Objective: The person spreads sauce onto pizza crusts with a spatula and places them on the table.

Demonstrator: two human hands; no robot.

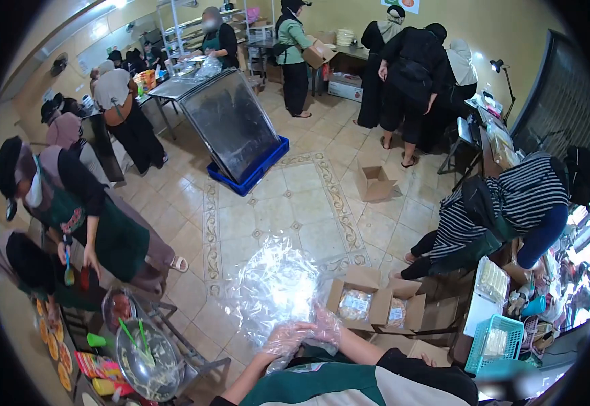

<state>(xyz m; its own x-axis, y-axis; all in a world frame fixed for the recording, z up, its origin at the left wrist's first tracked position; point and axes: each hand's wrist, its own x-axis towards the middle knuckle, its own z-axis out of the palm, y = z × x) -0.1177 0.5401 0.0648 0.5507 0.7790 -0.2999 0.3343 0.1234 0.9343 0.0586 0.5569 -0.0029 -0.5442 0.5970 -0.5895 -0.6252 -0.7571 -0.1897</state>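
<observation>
A large, shiny clear plastic bag [275, 281] spreads out in front of me above the tiled floor, crumpled and reflecting the light strongly. My left hand [287, 340], in a thin see-through glove, has its fingers closed on the near edge of the plastic. Close beside it, my right hand [327, 327], gloved the same way, also grips that edge. Glare and folds hide the exact finger positions. Just right of my hands stand two open cardboard boxes [379, 304] with packed food pouches [355, 303] inside.
To the left, a steel bowl [149, 362] with green-handled utensils stands near two workers [72, 210]. A blue tray [247, 169] holds upright metal sheets ahead. At right are a worker in stripes [505, 203] and a turquoise basket [495, 344]. An open carton [376, 181] sits on the floor.
</observation>
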